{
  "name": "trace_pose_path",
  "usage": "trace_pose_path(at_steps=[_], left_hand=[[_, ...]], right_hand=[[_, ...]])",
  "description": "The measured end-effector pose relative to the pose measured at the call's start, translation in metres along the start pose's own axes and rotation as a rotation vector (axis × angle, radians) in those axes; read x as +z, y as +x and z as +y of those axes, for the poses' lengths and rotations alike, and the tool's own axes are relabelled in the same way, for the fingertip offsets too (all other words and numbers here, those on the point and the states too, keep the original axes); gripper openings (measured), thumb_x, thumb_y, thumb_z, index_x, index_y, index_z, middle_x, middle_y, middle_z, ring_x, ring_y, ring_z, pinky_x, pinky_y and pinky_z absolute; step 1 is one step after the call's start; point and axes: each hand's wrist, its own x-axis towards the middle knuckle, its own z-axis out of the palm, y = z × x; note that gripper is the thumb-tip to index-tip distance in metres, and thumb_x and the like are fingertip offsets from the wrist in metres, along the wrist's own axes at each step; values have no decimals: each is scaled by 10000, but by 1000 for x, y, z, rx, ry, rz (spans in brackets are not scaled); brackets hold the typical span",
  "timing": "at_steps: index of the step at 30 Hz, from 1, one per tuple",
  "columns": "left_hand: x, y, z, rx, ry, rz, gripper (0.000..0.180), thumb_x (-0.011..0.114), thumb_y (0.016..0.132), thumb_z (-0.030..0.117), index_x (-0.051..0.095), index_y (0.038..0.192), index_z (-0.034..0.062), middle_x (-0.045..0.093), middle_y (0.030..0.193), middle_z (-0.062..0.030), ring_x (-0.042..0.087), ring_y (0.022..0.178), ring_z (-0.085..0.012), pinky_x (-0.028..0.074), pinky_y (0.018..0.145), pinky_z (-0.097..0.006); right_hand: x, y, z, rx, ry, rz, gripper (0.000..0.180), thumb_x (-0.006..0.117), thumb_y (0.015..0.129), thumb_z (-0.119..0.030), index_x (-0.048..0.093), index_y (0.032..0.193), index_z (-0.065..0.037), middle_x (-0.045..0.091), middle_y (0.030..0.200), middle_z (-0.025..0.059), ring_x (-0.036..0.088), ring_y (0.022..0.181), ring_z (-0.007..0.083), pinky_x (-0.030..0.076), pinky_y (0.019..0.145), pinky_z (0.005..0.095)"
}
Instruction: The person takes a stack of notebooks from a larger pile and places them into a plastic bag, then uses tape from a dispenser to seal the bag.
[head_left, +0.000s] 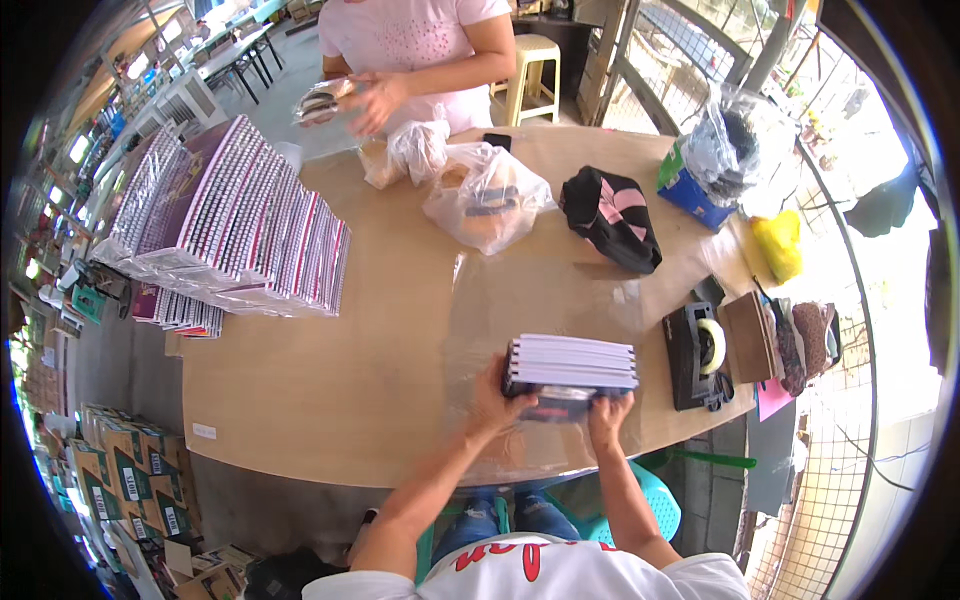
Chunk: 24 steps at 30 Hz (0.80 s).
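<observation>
Our left hand [495,400] is closed around the left end of a small stack of books [575,362], with the thumb lying on the near side. Our right hand [608,415] grips the near right corner of the same stack. The white page edges look upward and a dark cover faces our body. The stack is close to the near edge of the table [320,400]; whether it rests there or is slightly lifted, we cannot tell.

We think the outer books could slip or spread if one hand presses less than the other, because nothing that we can see binds them. As the near edge is so close, a slipped book might fall to our knees. The clear film [510,310] beneath could also wrinkle or slide, if the stack is dragged over it.

Further out, a black tape dispenser [687,375] stands near the right edge; a wide swing of our right arm might knock it. Toward the far left corner rise the wrapped spiral notebooks [240,220], which could topple if somebody bumps them
</observation>
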Motion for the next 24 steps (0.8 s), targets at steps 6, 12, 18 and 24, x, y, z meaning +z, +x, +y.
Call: trace_pose_path(at_steps=[6, 12, 18, 24], left_hand=[[52, -36, 75, -477, -395, 308, 660, 585, 979, 442, 354, 1427, 15, 501, 1351, -131, 464, 1264, -215, 364, 1066, -367], [67, -58, 40, -916, -1081, 595, 618, 723, 913, 294, 384, 1419, 190, 497, 1374, -11, 463, 1263, -158, 350, 1068, -336], [61, -56, 20, -1203, -1219, 630, 511, 753, 860, 386, 524, 1274, 191, 512, 1301, 36, 451, 1226, -154, 350, 1070, -420], [67, -67, -5, -1356, -1259, 644, 410, 754, 858, 399, 576, 1163, 191, 557, 1169, 32, 462, 1141, -164, 341, 1066, -412]], right_hand=[[15, 100, -114, 94, -532, -516, 559, 704, 823, -510, 663, 979, 26, 675, 793, 110, 635, 762, 204, 513, 726, 358], [89, 153, -64, 95, -773, -986, 665, 784, 696, -612, 712, 897, 19, 689, 776, 116, 656, 729, 203, 513, 664, 361], [122, 163, -27, 124, -898, -1124, 700, 844, 604, -624, 742, 864, 17, 691, 712, 122, 667, 688, 210, 519, 649, 362], [128, 159, -20, 36, -934, -1177, 675, 844, 591, -629, 760, 856, -13, 705, 712, 108, 679, 686, 211, 524, 676, 359]])
